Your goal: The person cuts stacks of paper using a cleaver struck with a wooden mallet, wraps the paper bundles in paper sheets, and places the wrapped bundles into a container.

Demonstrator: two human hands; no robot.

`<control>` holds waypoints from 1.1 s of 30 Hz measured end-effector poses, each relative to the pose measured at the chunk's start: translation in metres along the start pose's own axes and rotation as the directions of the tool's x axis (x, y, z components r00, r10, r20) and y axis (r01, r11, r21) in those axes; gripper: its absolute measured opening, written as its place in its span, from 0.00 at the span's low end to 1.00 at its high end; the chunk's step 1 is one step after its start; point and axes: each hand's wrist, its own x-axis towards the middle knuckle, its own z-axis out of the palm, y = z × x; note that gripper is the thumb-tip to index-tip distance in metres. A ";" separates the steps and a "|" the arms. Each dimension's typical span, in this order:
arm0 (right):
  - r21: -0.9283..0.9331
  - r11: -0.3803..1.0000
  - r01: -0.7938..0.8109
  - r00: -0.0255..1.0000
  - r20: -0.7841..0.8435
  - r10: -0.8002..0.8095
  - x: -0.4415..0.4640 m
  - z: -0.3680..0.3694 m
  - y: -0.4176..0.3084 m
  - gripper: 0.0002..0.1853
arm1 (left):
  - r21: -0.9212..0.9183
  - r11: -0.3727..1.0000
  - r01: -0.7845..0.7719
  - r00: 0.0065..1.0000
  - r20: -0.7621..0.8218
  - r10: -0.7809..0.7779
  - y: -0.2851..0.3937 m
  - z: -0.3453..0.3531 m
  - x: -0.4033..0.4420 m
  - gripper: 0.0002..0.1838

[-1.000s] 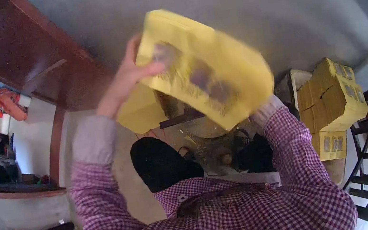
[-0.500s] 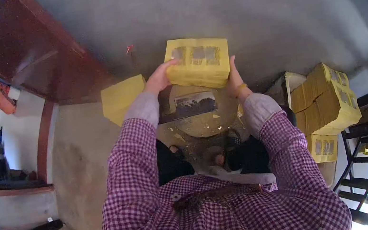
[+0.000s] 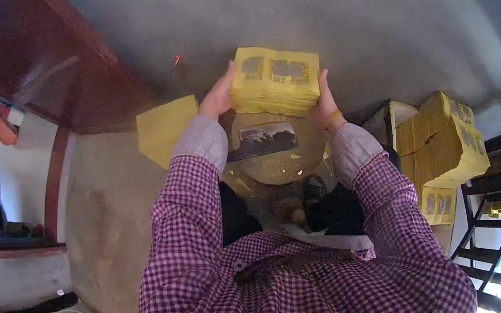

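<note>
At 12 o'clock, I am holding the yellow paper stack, now levelled from its earlier tilt, leaving its opposite ends braced between my left hand and right hand.

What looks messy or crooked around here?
Pale scraps lie scattered around the round block, like uncleared litter. The yellow pile on the right looks askew: its upper part seems to jut past the bundle below. The held stack looks fairly neat.
</note>
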 end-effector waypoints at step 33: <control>-0.109 0.987 -0.122 0.992 -0.053 0.116 0.004 -0.013 -0.013 0.45 | 0.146 0.989 -0.020 0.999 0.048 0.013 -0.019 -0.004 -0.027 0.38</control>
